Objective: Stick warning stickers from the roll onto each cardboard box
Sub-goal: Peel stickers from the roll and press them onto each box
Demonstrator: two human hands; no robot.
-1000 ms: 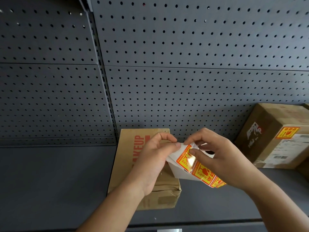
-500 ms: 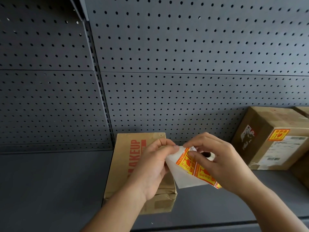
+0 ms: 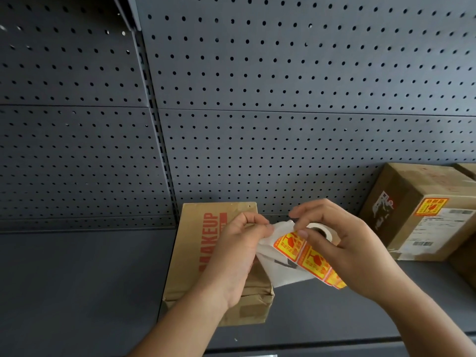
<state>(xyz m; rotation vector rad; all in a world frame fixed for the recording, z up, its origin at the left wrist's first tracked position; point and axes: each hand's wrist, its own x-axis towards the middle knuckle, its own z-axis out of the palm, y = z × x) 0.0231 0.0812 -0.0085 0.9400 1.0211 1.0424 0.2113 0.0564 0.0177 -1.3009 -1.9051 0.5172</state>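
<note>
Two hands work the sticker roll [image 3: 319,229]: left hand [image 3: 239,251] pinches the backing [image 3: 278,269], right hand [image 3: 342,248] grips roll, thumb peeling; next, press sticker onto MAKEUP box [image 3: 195,248] beneath left hand

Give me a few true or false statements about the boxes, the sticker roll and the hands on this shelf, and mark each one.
1. The box on the right already carries an orange and yellow warning sticker. True.
2. The sticker roll is lying on the shelf. False: the right hand holds it in the air.
3. The left hand pinches the white backing paper. True.
4. The MAKEUP box stands on top of the box on the right. False: it lies on the shelf, apart from that box.
5. A warning sticker shows on the MAKEUP box. False: none is visible on it.
</note>
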